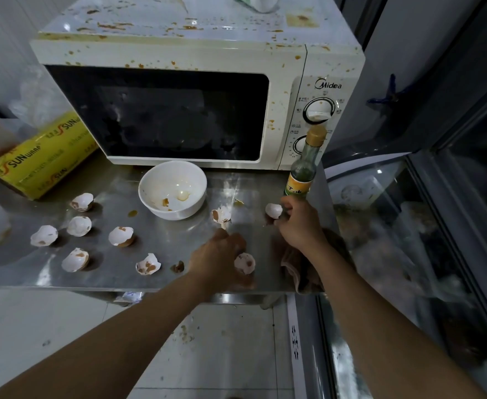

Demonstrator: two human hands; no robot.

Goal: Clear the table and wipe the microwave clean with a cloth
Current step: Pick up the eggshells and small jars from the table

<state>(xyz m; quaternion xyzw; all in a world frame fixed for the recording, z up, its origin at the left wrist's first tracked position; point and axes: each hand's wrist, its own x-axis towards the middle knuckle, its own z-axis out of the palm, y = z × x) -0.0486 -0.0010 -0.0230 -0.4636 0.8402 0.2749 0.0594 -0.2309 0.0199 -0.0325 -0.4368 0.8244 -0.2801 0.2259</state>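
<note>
While right hand (299,223) fingers pinch eggshell (273,210), left hand (216,257) holds another shell (245,263)

Yellow box (42,159), possibly brown cloth (302,272).

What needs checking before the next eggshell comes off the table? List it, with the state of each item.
1. Right hand grips an eggshell: ok.
2. Left hand has a firm hold on the eggshell by it: cannot tell; the fingers are hidden.
3. Somewhere to drop shells: ok; the white bowl stands near, holding only residue.
4. Bottle safe from a knock: not ok; it stands just behind the right hand, near the table edge.
5. Table cleared: not ok; several shells lie on the left.
6. Cloth ready for the microwave: ok; it lies under the right forearm.
</note>
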